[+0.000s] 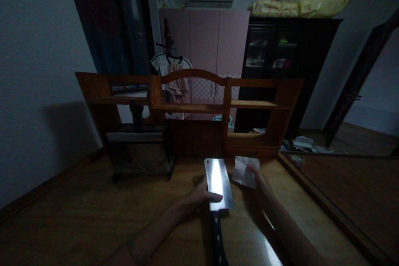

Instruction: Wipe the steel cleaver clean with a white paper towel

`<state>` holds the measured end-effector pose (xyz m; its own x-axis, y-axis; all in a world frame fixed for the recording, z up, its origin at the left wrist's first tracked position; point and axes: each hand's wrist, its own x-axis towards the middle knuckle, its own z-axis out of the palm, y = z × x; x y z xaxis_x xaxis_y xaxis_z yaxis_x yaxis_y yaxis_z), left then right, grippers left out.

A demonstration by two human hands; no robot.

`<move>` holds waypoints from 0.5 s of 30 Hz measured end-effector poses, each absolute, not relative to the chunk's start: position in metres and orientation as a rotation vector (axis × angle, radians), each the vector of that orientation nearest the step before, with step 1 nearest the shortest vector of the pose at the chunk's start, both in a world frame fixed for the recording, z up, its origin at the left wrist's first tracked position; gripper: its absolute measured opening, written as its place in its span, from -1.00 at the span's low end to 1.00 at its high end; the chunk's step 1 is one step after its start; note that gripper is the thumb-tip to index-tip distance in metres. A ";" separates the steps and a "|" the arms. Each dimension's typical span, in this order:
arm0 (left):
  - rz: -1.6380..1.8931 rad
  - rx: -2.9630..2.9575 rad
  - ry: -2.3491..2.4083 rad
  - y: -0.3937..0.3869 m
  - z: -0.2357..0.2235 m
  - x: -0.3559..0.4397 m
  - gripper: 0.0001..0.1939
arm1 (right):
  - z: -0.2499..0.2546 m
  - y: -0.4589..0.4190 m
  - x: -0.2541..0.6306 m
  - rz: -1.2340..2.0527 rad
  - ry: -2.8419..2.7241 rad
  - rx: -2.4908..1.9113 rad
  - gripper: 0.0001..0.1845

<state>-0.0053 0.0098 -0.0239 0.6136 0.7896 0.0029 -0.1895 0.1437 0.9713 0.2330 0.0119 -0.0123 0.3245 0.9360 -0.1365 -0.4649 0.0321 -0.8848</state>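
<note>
A cleaver (220, 181) with a shiny broad blade and a black riveted handle is held above the wooden table, its handle pointing toward me. My left hand (208, 193) grips the blade from the left, the thumb lying across its face and the other fingers hidden behind it. To the right of the blade, my right hand (257, 176) pinches a white folded paper tissue (245, 171), apart from the cleaver. At the left stands a dark knife block (140, 153) with a black-handled knife (136, 116) upright in it.
Along the table's (93, 212) far side runs a wooden shelf unit (190, 108). A wall (40, 91) borders the left. A raised wooden edge (324, 203) runs down the right side. Farther back are pink cabinets (204, 41) and a dark cabinet (293, 50).
</note>
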 end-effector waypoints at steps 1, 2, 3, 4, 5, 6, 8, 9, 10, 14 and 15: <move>0.772 1.237 0.601 0.010 -0.024 -0.005 -0.24 | -0.013 0.013 0.235 1.140 -0.547 -1.068 -0.68; 0.774 1.238 0.602 0.011 -0.024 -0.005 -0.24 | -0.013 0.014 0.238 1.109 -0.521 -1.099 -0.66; 0.772 1.238 0.604 0.011 -0.024 -0.005 -0.25 | -0.014 0.015 0.240 1.084 -0.503 -1.119 -0.65; 0.768 1.237 0.606 0.010 -0.023 -0.005 -0.26 | -0.014 0.017 0.241 1.064 -0.492 -1.132 -0.65; 0.763 1.235 0.607 0.010 -0.022 -0.006 -0.26 | -0.014 0.018 0.242 1.051 -0.484 -1.143 -0.65; 0.755 1.232 0.606 0.008 -0.021 -0.007 -0.27 | -0.014 0.019 0.243 1.048 -0.479 -1.151 -0.66; 0.735 1.229 0.606 0.006 -0.018 -0.008 -0.27 | -0.013 0.019 0.242 1.066 -0.465 -1.162 -0.66; 0.722 1.230 0.606 0.005 -0.017 -0.009 -0.27 | -0.013 0.019 0.241 1.079 -0.449 -1.169 -0.65; 0.711 1.234 0.609 0.004 -0.016 -0.009 -0.26 | -0.011 0.017 0.240 1.092 -0.430 -1.176 -0.64; 0.707 1.260 0.629 0.004 -0.015 -0.009 -0.22 | -0.001 0.007 0.234 1.131 -0.409 -1.185 -0.56; 0.710 1.265 0.632 0.004 -0.015 -0.009 -0.23 | 0.002 0.004 0.233 1.146 -0.423 -1.179 -0.54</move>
